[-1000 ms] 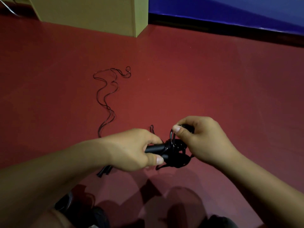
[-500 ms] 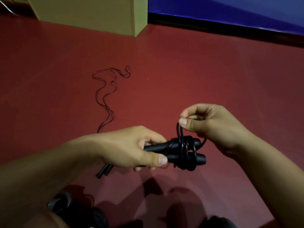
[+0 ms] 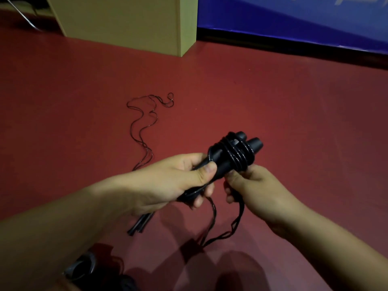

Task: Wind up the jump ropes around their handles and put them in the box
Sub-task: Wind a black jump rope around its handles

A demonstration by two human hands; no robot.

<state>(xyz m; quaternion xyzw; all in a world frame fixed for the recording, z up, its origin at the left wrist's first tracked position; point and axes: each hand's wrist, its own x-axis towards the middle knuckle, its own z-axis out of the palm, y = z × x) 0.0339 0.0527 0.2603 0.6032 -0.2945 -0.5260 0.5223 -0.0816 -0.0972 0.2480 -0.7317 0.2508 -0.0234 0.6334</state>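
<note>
The left hand grips two black handles held side by side, cord coiled round them. The right hand pinches the loose cord (it droops in a loop below). A second rope lies on the red floor, well short of the cardboard box.

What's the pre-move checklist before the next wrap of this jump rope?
1. Left hand grips the paired handles: ok.
2. Right hand pinches the rope: ok.
3. Wound coils sit tight, side by side: ok.
4. Loose tail fully wound: not ok, it hangs in a loop.
5. Second jump rope wound: not ok, it lies on the floor.
6. Cardboard box open on top: cannot tell.
</note>
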